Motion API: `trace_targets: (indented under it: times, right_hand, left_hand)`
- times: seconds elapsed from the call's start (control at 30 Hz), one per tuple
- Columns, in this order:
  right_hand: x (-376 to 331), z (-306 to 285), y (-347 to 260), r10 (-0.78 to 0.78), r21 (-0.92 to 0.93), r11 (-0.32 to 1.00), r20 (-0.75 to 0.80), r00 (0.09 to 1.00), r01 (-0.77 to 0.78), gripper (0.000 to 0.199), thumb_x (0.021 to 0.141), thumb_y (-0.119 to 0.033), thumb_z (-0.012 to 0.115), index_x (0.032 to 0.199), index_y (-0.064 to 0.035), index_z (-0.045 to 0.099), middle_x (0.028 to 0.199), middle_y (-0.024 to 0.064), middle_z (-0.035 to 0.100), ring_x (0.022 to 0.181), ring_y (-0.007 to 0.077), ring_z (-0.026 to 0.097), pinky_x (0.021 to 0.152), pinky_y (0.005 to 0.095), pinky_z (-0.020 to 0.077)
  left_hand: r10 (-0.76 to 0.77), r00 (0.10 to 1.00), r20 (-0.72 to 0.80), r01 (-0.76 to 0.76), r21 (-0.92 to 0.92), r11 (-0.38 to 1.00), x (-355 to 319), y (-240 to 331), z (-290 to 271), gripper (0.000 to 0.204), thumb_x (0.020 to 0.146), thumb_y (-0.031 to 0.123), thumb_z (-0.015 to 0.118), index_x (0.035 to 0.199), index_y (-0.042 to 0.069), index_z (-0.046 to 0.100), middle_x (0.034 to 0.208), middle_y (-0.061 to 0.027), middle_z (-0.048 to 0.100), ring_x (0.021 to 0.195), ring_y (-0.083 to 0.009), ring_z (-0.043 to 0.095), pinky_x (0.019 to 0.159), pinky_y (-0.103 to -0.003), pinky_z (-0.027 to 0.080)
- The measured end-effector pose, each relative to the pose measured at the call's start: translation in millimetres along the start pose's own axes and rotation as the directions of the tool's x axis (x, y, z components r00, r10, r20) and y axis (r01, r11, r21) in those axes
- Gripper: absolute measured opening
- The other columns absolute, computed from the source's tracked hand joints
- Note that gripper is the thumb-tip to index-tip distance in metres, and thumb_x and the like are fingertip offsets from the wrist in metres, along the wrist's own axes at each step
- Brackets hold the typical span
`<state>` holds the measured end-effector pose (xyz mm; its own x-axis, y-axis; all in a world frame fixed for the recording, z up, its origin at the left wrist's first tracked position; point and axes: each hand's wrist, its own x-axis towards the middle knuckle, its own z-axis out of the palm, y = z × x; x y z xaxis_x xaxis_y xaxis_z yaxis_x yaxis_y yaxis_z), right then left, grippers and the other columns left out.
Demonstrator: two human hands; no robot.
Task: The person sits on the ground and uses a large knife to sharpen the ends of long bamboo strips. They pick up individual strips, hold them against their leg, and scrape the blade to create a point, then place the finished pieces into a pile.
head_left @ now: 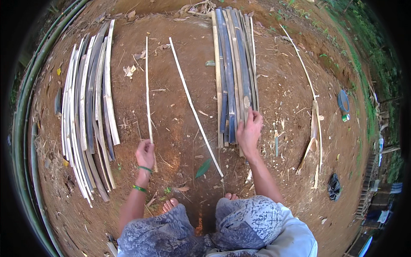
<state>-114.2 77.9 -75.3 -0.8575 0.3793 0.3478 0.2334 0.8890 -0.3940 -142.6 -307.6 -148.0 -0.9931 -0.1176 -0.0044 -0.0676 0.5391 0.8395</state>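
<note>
My left hand (145, 155), with green bands on its wrist, is closed round the lower part of a thin pale bamboo strip (148, 94) that points away from me. At the near right end of a pile of split bamboo slats (231, 77), my right hand (250, 133) has its fingers curled over a slat; its grip is partly hidden. The pile mixes dark and pale slats lying side by side. Between my hands, apart from both, another pale strip (192, 105) slants across the soil toward my right foot.
A second slat pile (90, 98) lies at the left, beside long green bamboo poles (26, 107). To the right are a split, forked bamboo piece (314, 124), a blue tub (343, 100), a green tin (345, 117) and a black plastic bag (334, 187). Shavings litter the brown soil.
</note>
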Motion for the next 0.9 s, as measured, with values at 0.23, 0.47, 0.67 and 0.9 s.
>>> trace_targets:
  times: [0.23, 0.47, 0.67, 0.9]
  right_hand:
    - [-72.8, 8.3, -80.9, -0.192, 0.728, 0.489, 0.627, 0.755, -0.481, 0.034, 0.101, -0.021, 0.055, 0.128, 0.0001, 0.059, 0.105, 0.0137, 0.070, 0.096, 0.0189, 0.067, 0.087, 0.0318, 0.0528]
    - [-86.5, 29.1, -74.9, -0.052, 0.740, 0.432, 0.591, 0.805, -0.516, 0.025, 0.102, -0.014, 0.051, 0.121, -0.0031, 0.062, 0.086, 0.0029, 0.065, 0.075, 0.0102, 0.059, 0.067, 0.0274, 0.0492]
    - [-67.7, 68.2, -36.4, -0.101, 0.400, 0.915, 0.351, 0.931, -0.051, 0.034, 0.094, -0.012, 0.056, 0.126, 0.0006, 0.057, 0.091, 0.0237, 0.063, 0.084, 0.0407, 0.065, 0.073, 0.0481, 0.0517]
    - [-71.9, 79.1, -50.1, -0.142, 0.160, 0.984, 0.436, 0.889, 0.078, 0.023, 0.089, -0.009, 0.058, 0.107, 0.0032, 0.050, 0.098, 0.0251, 0.059, 0.089, 0.0447, 0.063, 0.073, 0.0513, 0.0531]
  left_hand:
    - [-0.052, 0.894, 0.444, 0.327, -0.569, 0.754, -67.6, 87.7, 62.5, 0.016, 0.093, 0.004, 0.066, 0.108, 0.002, 0.067, 0.094, -0.0006, 0.068, 0.085, -0.0086, 0.062, 0.077, -0.024, 0.051]
    - [0.072, 0.896, 0.439, 0.079, -0.316, 0.945, -72.4, 83.4, 57.8, 0.028, 0.088, 0.006, 0.071, 0.115, 0.002, 0.067, 0.100, -0.0062, 0.068, 0.086, -0.0116, 0.065, 0.076, -0.026, 0.053]
    - [0.243, 0.956, -0.164, -0.150, 0.439, 0.886, 25.8, 22.1, -10.1, 0.047, 0.084, 0.019, 0.073, 0.125, 0.003, 0.059, 0.119, -0.0166, 0.062, 0.113, -0.0301, 0.057, 0.098, -0.044, 0.047]
    - [0.003, 0.970, -0.244, 0.188, 0.757, 0.625, 77.4, -29.3, -76.1, 0.068, 0.086, 0.040, 0.070, 0.138, 0.003, 0.045, 0.134, -0.0206, 0.046, 0.122, -0.0402, 0.049, 0.098, -0.052, 0.045]
